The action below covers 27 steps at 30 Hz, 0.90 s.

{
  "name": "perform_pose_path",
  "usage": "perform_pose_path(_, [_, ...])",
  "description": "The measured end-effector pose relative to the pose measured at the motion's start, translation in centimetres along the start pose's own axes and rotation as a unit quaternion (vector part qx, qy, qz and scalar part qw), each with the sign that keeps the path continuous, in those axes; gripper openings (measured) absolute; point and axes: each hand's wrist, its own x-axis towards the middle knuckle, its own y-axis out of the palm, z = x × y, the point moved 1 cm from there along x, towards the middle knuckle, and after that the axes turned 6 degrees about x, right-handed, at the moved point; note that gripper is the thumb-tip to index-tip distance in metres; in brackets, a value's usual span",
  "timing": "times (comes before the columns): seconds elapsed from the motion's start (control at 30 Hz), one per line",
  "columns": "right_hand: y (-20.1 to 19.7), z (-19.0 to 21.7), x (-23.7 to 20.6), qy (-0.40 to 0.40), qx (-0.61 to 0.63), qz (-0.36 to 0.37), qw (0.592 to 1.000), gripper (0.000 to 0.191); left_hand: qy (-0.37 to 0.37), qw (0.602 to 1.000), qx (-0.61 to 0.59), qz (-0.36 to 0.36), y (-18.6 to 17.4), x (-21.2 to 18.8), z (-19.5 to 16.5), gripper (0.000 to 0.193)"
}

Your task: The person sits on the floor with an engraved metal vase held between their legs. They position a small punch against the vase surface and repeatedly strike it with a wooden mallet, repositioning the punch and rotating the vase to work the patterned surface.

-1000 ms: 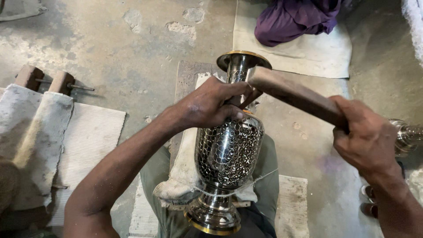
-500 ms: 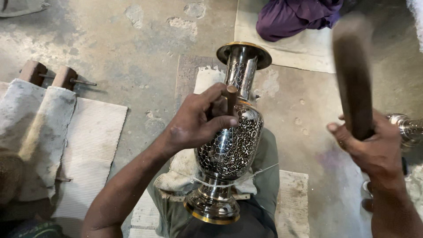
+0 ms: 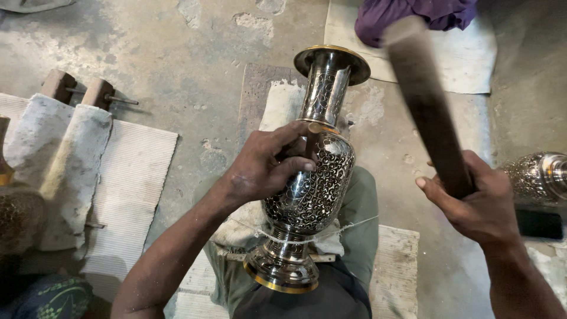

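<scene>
Lying tilted across the person's lap, the tall silver-coloured metal vase with engraved scrollwork and brass rims (image 3: 313, 183) points its mouth to 12 o'clock and its foot to 6 o'clock, resting on a pale padded cloth support (image 3: 277, 109). The left hand (image 3: 269, 162) presses on the vase shoulder, fingers closed round a small dark punch-like tool (image 3: 311, 139) set against the metal. The right hand (image 3: 475, 207), at 3 o'clock, has its grip fully closed on a long dark wooden mallet handle (image 3: 422, 100), raised and blurred toward 1 o'clock.

Judged from the surface, the dense engraved pattern already covers body and neck; what remains cannot be told. The metal is polished and reflective, the bulbous body narrowing to a flared neck. A 2nd similar engraved vase (image 3: 534, 174) lies at 3 o'clock on the rough concrete floor (image 3: 165, 53). Ribbed white mats (image 3: 133, 171) lie at 9 o'clock.
</scene>
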Motion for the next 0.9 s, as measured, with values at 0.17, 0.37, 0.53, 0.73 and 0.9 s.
perform_pose_path(0.17, [-0.2,1.8,2.3,-0.078,-0.026,0.018,0.996,0.039,0.021,0.999,0.031,0.005,0.2,-0.1,0.0,0.054])
perform_pose_path(0.37, [-0.7,3.6,3.9,-0.097,-0.102,0.021,0.990,0.032,0.010,1.000,0.028,0.000,0.4,0.0,0.4,0.054])
perform_pose_path(0.53, [0.1,4.9,4.2,-0.074,0.239,0.023,0.968,0.029,0.032,0.999,0.024,-0.020,0.5,-0.2,0.4,0.051])
perform_pose_path(0.73, [-1.5,4.0,5.5,-0.198,-0.087,0.021,0.976,0.030,-0.008,1.000,0.025,-0.014,0.5,-0.4,0.1,0.052])
perform_pose_path(0.9, [-1.8,5.0,5.9,-0.129,-0.124,0.066,0.982,0.019,0.002,0.999,0.034,-0.010,0.5,-0.3,0.4,0.049])
